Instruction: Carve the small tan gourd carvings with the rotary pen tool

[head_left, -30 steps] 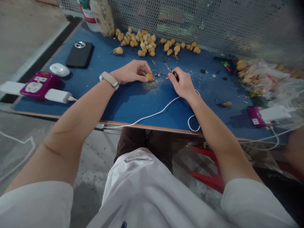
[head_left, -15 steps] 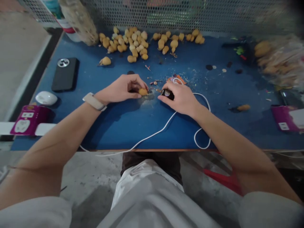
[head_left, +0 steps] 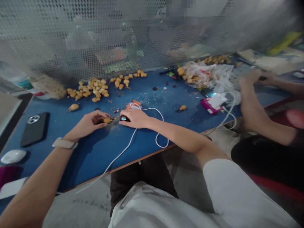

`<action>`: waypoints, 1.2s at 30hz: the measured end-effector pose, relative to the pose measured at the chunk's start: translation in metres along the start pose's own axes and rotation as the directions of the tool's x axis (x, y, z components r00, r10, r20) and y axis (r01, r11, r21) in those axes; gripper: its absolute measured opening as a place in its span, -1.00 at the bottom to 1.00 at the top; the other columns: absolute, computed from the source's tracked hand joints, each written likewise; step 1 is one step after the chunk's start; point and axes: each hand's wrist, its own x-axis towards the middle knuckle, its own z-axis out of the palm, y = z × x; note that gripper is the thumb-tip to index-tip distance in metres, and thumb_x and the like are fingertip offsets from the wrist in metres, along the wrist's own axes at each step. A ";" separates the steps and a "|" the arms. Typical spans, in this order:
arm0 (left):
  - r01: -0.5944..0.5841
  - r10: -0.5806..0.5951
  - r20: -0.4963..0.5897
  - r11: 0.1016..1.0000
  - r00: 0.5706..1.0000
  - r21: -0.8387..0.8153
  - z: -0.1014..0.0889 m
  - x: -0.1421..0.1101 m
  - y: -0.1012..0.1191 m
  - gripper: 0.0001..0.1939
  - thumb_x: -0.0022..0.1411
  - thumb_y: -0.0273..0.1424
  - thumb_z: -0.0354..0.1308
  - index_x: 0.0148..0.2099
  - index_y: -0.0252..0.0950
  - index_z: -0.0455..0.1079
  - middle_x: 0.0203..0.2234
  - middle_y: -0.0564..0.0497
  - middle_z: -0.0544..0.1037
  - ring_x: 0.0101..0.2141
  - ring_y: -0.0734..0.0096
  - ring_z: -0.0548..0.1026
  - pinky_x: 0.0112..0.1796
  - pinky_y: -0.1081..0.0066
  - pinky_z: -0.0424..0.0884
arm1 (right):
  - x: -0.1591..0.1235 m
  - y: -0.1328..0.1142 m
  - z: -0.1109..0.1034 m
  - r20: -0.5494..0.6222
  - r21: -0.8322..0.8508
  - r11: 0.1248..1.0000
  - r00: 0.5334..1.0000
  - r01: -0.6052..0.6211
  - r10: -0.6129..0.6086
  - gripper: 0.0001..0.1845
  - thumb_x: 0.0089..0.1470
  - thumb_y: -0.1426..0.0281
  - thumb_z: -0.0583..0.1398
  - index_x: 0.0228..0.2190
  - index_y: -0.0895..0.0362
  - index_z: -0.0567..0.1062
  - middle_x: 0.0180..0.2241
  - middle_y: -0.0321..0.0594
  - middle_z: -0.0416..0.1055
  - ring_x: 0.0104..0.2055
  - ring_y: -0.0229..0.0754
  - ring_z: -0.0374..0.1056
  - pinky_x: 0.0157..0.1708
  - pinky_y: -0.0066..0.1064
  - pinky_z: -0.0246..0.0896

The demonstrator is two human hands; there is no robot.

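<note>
My left hand [head_left: 89,123], with a pale watch on its wrist, pinches a small yellow-brown gourd [head_left: 107,120] just above the blue table [head_left: 95,152]. Facing it, my right hand [head_left: 136,118] is closed around a black handheld rotary tool [head_left: 123,118] with a small lit display. The tool's thin tip points at the gourd's end; whether they touch is too small to tell. Dust and crumbs [head_left: 116,110] lie just behind the hands. A white cable [head_left: 124,148] runs under my right hand and over the table's front edge.
A heap of small gourds [head_left: 95,87] lies along the mesh screen [head_left: 78,41]. At left are a black phone [head_left: 35,129] and white mouse-like object [head_left: 13,156]. A purple power socket [head_left: 210,106] and plastic bag [head_left: 201,74] stand right, near another person's hands [head_left: 251,77].
My view has swung to the right, bringing the other person's arms into sight. My hands stay close together, still holding the gourd and the tool.
</note>
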 end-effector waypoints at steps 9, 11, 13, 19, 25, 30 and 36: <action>0.028 -0.015 -0.093 0.989 0.996 0.148 0.002 0.009 0.012 -0.03 0.01 0.56 0.66 0.07 -0.16 0.78 0.03 -0.26 0.92 0.04 -0.27 0.84 0.22 -0.08 0.81 | 0.005 0.000 -0.007 0.003 -0.068 0.997 0.999 0.039 -0.039 -0.73 0.80 0.15 0.31 0.20 0.08 0.65 0.20 0.08 0.79 0.20 0.16 0.64 0.13 -0.19 0.29; 0.019 -0.005 -0.100 0.990 0.995 0.137 0.004 0.010 0.015 0.04 0.05 0.63 0.59 0.10 -0.20 0.78 0.00 -0.27 0.93 0.00 -0.22 0.82 0.19 -0.03 0.79 | 0.007 0.000 -0.006 -0.014 -0.086 0.996 1.000 0.023 -0.024 -0.75 0.78 0.19 0.33 0.22 0.08 0.67 0.24 0.09 0.80 0.25 0.18 0.66 0.17 -0.19 0.30; -0.003 0.015 -0.090 0.991 0.996 0.137 0.007 0.011 0.016 0.10 0.06 0.67 0.56 0.12 -0.23 0.78 -0.01 -0.27 0.93 -0.03 -0.18 0.82 0.18 0.00 0.78 | 0.007 -0.002 -0.006 -0.024 -0.104 0.994 1.000 0.014 -0.016 -0.73 0.78 0.21 0.33 0.27 0.10 0.68 0.29 0.12 0.80 0.30 0.19 0.66 0.21 -0.19 0.31; -0.057 0.064 -0.067 0.992 0.996 0.111 0.008 0.013 0.013 0.09 0.19 0.67 0.51 0.17 -0.26 0.77 -0.13 -0.24 0.93 -0.07 -0.10 0.82 0.13 0.06 0.77 | 0.006 -0.006 -0.006 -0.027 -0.161 0.986 0.999 -0.028 0.024 -0.67 0.79 0.21 0.30 0.35 0.10 0.68 0.22 0.08 0.83 0.20 0.14 0.68 0.11 -0.24 0.29; -0.072 0.078 -0.049 0.991 0.996 0.112 0.008 0.014 0.010 0.07 0.26 0.63 0.50 0.18 -0.32 0.79 -0.14 -0.28 0.92 -0.08 -0.12 0.84 0.09 0.06 0.77 | 0.003 -0.005 -0.005 -0.032 -0.181 0.981 0.998 -0.067 0.063 -0.67 0.80 0.18 0.30 0.28 0.14 0.69 0.13 0.12 0.82 0.11 0.14 0.66 0.03 -0.27 0.25; -0.070 0.072 -0.034 0.995 0.997 0.068 0.012 0.016 0.006 0.03 0.28 0.57 0.52 0.21 -0.33 0.75 -0.10 -0.30 0.93 -0.04 -0.11 0.84 0.09 0.07 0.72 | 0.003 -0.002 -0.003 -0.040 -0.154 0.982 0.994 -0.106 0.101 -0.55 0.84 0.06 0.21 0.20 0.14 0.73 0.04 0.09 0.81 0.04 0.13 0.63 0.04 -0.26 0.24; -0.074 0.075 -0.043 0.997 0.996 0.036 0.016 0.014 0.005 -0.07 0.32 0.46 0.54 0.23 -0.29 0.74 -0.17 -0.22 0.91 -0.10 -0.03 0.81 0.07 0.09 0.67 | 0.004 -0.001 -0.001 -0.034 -0.142 0.983 0.993 -0.115 0.111 -0.55 0.83 0.10 0.17 0.20 0.14 0.74 0.00 0.07 0.81 0.03 0.15 0.65 0.05 -0.23 0.25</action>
